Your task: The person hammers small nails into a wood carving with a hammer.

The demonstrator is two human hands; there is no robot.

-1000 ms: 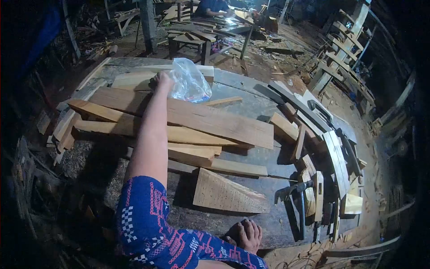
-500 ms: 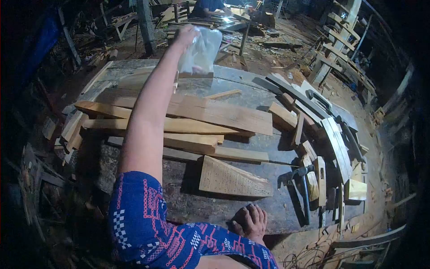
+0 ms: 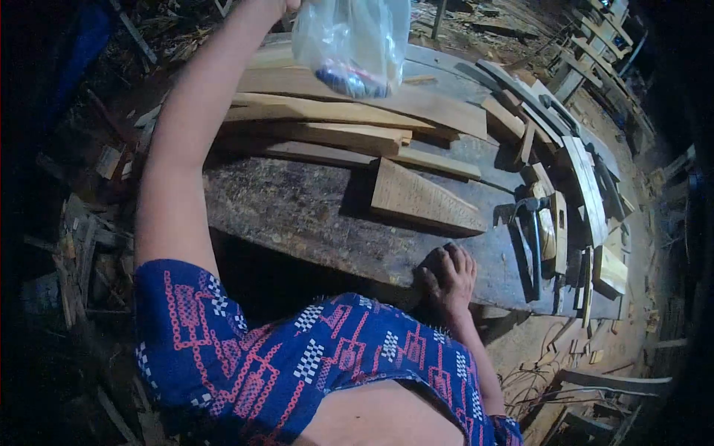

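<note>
At the top edge of the view my left hand (image 3: 291, 4) is closed on the top of a translucent plastic bag (image 3: 349, 33), and most of the hand is cut off. The bag hangs over the far part of the wooden workbench (image 3: 297, 201). Small packets (image 3: 353, 80), dark blue and reddish, show through its bottom. My right hand (image 3: 451, 279) rests palm down on the bench's near edge, fingers apart, holding nothing. Just beyond it lies a thick wedge-shaped wood block (image 3: 424, 197). To its right a hammer (image 3: 532, 212) stands among wood pieces.
Long boards (image 3: 327, 111) lie stacked across the far side of the bench. Along its right side are wood blocks (image 3: 504, 117), a pale plank (image 3: 586, 186) and dark tools. Wood scraps (image 3: 82, 253) cover the ground at left; a curved piece (image 3: 617, 383) lies lower right.
My left hand has brought the plastic bag nearer, so it looms larger at the top. My view has tilted and shifted; the right hand stays on the bench edge.
</note>
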